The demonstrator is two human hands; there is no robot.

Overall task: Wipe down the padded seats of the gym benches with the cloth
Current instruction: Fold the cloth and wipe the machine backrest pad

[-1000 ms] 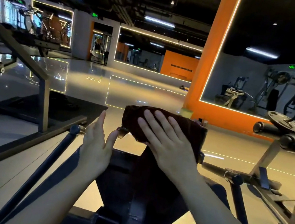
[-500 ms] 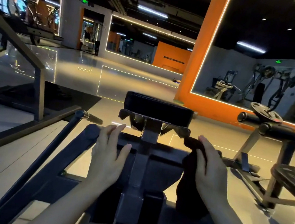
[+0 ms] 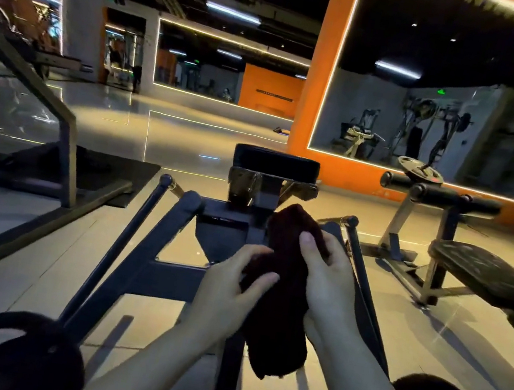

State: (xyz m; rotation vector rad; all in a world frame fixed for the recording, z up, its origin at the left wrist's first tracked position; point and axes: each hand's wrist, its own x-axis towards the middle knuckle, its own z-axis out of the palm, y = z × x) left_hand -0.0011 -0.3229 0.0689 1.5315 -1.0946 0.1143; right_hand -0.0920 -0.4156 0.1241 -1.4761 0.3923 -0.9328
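Both forearms reach forward, the left hand [image 3: 230, 287] and right hand [image 3: 330, 277] curled, gripping together.

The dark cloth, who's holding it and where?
Both hands hold the dark cloth: the right hand grips its upper part, the left hand pinches its middle.

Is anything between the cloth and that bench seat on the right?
Nothing visible blocks it. Both hands, left and right, hold the cloth above the machine frame; only open floor and the frame's right rail lie before the bench seat.
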